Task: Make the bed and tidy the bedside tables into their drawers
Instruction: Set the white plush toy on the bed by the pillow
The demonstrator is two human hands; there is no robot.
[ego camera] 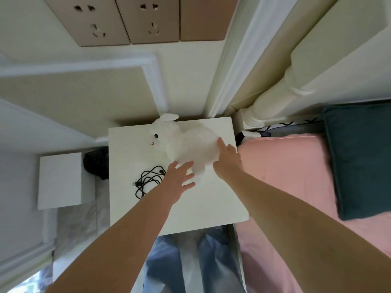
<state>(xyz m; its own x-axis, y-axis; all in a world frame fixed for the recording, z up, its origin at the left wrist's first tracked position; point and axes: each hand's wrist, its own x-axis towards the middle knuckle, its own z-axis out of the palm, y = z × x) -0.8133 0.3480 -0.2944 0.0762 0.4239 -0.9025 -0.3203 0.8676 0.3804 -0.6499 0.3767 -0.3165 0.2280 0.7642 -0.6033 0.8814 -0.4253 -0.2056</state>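
White fluffy plush rabbit (186,142) sits at the back of the white square bedside table (211,199). Left hand (178,181) and right hand (228,159) flank it, fingers spread, touching fur, likely about to lift. Tangled black cable (148,179) left of rabbit; pink bedsheet (281,172) right of table.

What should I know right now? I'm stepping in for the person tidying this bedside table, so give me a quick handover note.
Left hand: open, fingers spread at the white plush rabbit's near side. Right hand: open, fingertips on its right flank; neither grips it yet.
Rabbit and a tangled black cable lie on the white bedside table.
Bed: pink sheet with a dark teal pillow.
Done: nothing stowed that I can see. Left: rabbit and cable into the drawer, which is not in view.
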